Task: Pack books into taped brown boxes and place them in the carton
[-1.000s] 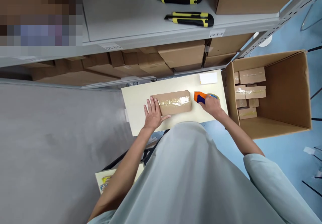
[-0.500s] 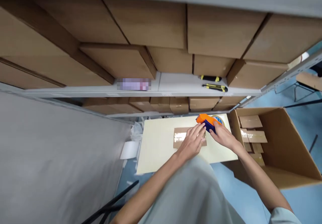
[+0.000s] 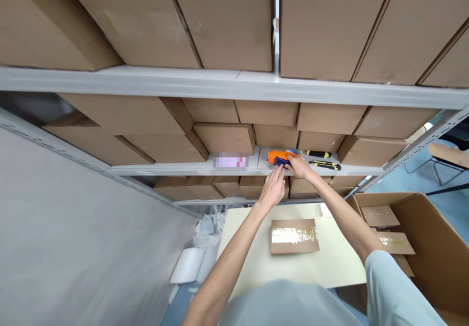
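Note:
My right hand (image 3: pixel 299 167) grips an orange and dark blue tape dispenser (image 3: pixel 277 157) with a roll of tape at its far side. It is at the shelf board (image 3: pixel 252 165); whether it rests there I cannot tell. My left hand (image 3: pixel 273 189) has its fingers stretched out, their tips at the dispenser's near lower edge; whether they touch it is unclear. Below, a small flat cardboard box (image 3: pixel 295 245) lies on the pale yellow table (image 3: pixel 252 267), shiny clear tape along its top. Two black and yellow utility knives, one farther back (image 3: pixel 318 154) and one nearer (image 3: pixel 325 164), lie right of the dispenser.
Cardboard boxes (image 3: pixel 223 20) fill the shelves above and behind. A blurred pinkish package (image 3: pixel 230 162) lies left on the same shelf. To the right stands a large open carton (image 3: pixel 428 248) with taped boxes (image 3: pixel 397 243) inside. A white roll (image 3: pixel 187 266) is left of the table.
Both hands have moved forward and up from the table to the shelf, the tape dispenser with them. The taped box stays on the table, now uncovered. My view has tilted upward.

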Tool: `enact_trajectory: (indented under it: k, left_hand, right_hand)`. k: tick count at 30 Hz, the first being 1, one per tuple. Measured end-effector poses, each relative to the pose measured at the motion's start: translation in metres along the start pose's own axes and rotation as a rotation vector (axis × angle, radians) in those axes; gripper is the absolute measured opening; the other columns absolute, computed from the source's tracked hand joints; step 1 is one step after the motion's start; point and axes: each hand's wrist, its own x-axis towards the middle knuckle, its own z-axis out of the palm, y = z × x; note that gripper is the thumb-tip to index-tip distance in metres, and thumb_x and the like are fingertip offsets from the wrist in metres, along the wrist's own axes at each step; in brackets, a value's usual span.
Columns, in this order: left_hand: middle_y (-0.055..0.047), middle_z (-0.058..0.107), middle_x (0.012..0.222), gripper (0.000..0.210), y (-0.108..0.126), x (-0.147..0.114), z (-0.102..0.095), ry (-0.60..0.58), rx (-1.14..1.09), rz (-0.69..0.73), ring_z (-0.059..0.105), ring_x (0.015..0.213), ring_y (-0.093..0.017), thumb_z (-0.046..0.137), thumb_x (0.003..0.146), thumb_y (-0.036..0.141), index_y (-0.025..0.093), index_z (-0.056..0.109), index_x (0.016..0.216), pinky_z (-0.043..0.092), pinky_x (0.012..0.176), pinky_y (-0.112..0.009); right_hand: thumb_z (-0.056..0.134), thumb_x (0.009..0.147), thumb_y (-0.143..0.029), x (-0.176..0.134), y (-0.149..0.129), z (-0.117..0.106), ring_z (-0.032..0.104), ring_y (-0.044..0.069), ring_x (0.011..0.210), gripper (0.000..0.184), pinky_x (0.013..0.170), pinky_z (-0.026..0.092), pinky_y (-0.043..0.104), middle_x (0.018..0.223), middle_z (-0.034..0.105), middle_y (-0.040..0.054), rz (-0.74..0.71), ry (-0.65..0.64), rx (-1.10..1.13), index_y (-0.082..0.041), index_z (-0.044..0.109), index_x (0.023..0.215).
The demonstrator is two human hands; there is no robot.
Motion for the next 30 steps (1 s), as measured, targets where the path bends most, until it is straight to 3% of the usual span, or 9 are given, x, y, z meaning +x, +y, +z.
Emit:
enact_trajectory:
  k: [4,8,13,17,20,22,26,30]
  left_hand:
    - [-0.022,0.045,0.173,0.059,-0.016,0.013,0.006,-0.036,0.000,-0.067,0.040,0.165,-0.034,0.043,0.102,0.014,0.012,0.054,0.160,0.041,0.131,-0.060]
    - [-0.021,0.045,0.174,0.058,-0.016,0.004,0.014,-0.036,-0.017,-0.095,0.036,0.166,-0.034,0.041,0.103,0.016,0.011,0.053,0.160,0.041,0.131,-0.059]
    - [-0.021,0.045,0.174,0.058,-0.009,-0.007,0.026,-0.052,-0.036,-0.122,0.036,0.166,-0.034,0.043,0.103,0.017,0.012,0.053,0.160,0.041,0.131,-0.060]
    - [-0.020,0.046,0.173,0.059,-0.001,-0.021,0.033,-0.077,-0.075,-0.157,0.038,0.165,-0.035,0.045,0.105,0.023,0.012,0.051,0.162,0.037,0.134,-0.060]
    - [-0.019,0.041,0.176,0.060,-0.002,-0.055,0.040,-0.094,-0.117,-0.205,0.032,0.168,-0.034,0.045,0.108,0.033,0.012,0.048,0.164,0.031,0.137,-0.058]
    - [-0.018,0.037,0.178,0.065,-0.007,-0.091,0.048,-0.117,-0.144,-0.268,0.027,0.170,-0.033,0.045,0.110,0.042,0.014,0.042,0.168,0.027,0.138,-0.057]
    - [-0.021,0.035,0.179,0.075,-0.009,-0.168,0.069,-0.193,-0.179,-0.475,0.029,0.170,-0.032,0.043,0.111,0.058,0.013,0.037,0.170,0.025,0.139,-0.055]
    - [-0.023,0.031,0.180,0.083,0.012,-0.220,0.090,-0.260,-0.199,-0.638,0.026,0.170,-0.033,0.042,0.109,0.066,0.011,0.036,0.170,0.024,0.140,-0.052]
  right_hand:
    - [0.052,0.111,-0.025,0.027,-0.001,-0.001,0.070,0.030,0.130,0.035,0.114,0.045,0.040,0.135,0.076,0.0205,0.066,-0.055,-0.037,-0.011,0.063,0.141]
    - [0.056,0.108,-0.023,0.039,0.002,0.009,0.069,0.030,0.133,0.035,0.116,0.045,0.041,0.141,0.074,0.0209,0.092,-0.060,-0.034,-0.011,0.066,0.140]
    - [0.052,0.108,-0.023,0.041,0.006,0.023,0.058,0.036,0.143,0.047,0.123,0.039,0.046,0.152,0.063,0.0293,0.085,-0.005,-0.013,-0.001,0.060,0.148]
    - [0.045,0.108,-0.023,0.026,0.014,0.033,0.047,0.036,0.151,0.055,0.130,0.031,0.047,0.160,0.055,0.0291,0.063,0.064,0.034,0.001,0.049,0.157]
    - [0.036,0.111,-0.029,-0.006,0.035,0.054,0.040,0.036,0.157,0.059,0.134,0.026,0.052,0.167,0.049,0.0260,0.021,0.273,0.144,-0.002,0.042,0.163]
    - [0.033,0.112,-0.033,-0.040,0.055,0.080,0.036,0.034,0.162,0.062,0.136,0.022,0.056,0.172,0.044,0.0225,0.047,0.335,0.249,-0.007,0.037,0.168]
    - [0.028,0.115,-0.044,-0.133,0.085,0.154,0.037,0.030,0.164,0.064,0.137,0.025,0.055,0.174,0.044,0.0197,0.216,0.295,0.477,-0.011,0.037,0.169]
    - [0.019,0.116,-0.050,-0.226,0.083,0.224,0.040,0.027,0.164,0.070,0.135,0.032,0.050,0.173,0.046,0.0208,0.448,0.201,0.682,-0.009,0.038,0.169]
